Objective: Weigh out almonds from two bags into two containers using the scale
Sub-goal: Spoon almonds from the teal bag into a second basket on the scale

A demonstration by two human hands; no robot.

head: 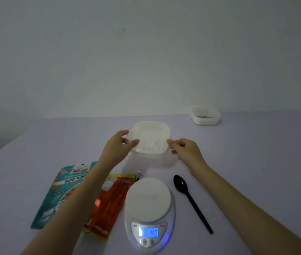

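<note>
Risks first. The teal almond bag (pixel 57 192) and red bag (pixel 109 201) lie flat under my left forearm, so pulling that arm back could sweep them. The scale (pixel 149 197) reads 40 with a bare platform. If I don't tare once a tub is on it, every weight will be off. The black spoon (pixel 192 199) lies just beside the scale, under my right forearm, and is easy to knock. The second container (pixel 205 115), far back right, holds something brown; can't tell what.

Position: my left hand (pixel 117 144) pinches the left edge of the clear container (pixel 150 138), thumb on top, fingers behind. The container is beyond the scale, between my hands. My right hand (pixel 184 150) pinches its right edge with curled fingertips. The grip is thin on both sides, so it could tip. Can't tell if it's clear of the table (pixel 256 162).
</note>
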